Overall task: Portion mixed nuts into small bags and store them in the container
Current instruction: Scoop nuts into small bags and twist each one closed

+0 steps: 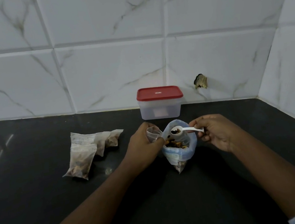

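A large clear bag with a blue rolled rim (pixel 190 148) stands open on the black counter, mixed nuts visible inside. My right hand (pixel 214 132) holds a white plastic scoop (pixel 182 130) by its handle above the bag's mouth, a few dark nuts in its bowl. My left hand (pixel 144 143) grips a small empty clear bag (pixel 153 133) just left of the big bag. Several small filled bags (pixel 84 157) lie in a heap to the left. A clear container with a red lid (pixel 160 101), lid on, stands against the wall behind.
The black counter (pixel 38 188) meets a white marble-tiled wall at the back and on the right, forming a corner. A broken hole in the tile (pixel 200 81) sits right of the container. White sleeves show at the bottom corners.
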Demonstrator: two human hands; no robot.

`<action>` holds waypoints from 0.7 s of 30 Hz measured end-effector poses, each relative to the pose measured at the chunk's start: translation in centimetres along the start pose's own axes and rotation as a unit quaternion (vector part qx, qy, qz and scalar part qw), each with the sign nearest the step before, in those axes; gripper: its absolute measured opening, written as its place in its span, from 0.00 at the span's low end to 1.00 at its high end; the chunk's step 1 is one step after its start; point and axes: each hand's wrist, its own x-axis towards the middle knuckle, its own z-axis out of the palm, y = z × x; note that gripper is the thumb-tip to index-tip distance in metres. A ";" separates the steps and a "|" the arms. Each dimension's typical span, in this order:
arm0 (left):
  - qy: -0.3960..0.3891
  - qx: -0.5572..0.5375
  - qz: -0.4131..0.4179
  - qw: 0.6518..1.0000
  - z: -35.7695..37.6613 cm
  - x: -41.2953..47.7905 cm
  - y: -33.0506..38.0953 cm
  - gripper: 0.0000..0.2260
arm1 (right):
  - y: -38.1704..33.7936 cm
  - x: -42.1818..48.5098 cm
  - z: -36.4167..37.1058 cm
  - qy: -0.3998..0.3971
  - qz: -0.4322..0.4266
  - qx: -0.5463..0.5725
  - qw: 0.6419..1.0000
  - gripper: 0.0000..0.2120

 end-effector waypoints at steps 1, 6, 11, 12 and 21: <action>0.000 -0.001 0.002 1.000 0.0 0.0 0.0 0.13 | -0.1 0.0 -0.1 -0.001 -0.004 -0.002 1.000 0.10; -0.002 -0.007 0.007 1.000 0.0 0.1 -0.1 0.12 | -1.2 -1.5 0.5 -0.041 -0.048 0.039 0.997 0.10; -0.006 -0.019 0.007 1.000 0.0 0.2 -0.6 0.14 | -1.8 -3.1 2.3 -0.107 -0.158 0.012 0.982 0.10; -0.005 -0.022 0.010 1.000 0.1 0.2 -0.7 0.14 | -1.7 -3.3 2.5 -0.109 -0.197 -0.051 0.973 0.10; 0.010 -0.018 0.021 1.000 0.1 0.3 -0.8 0.14 | -1.2 -3.4 3.0 -0.100 -0.339 -0.235 0.906 0.13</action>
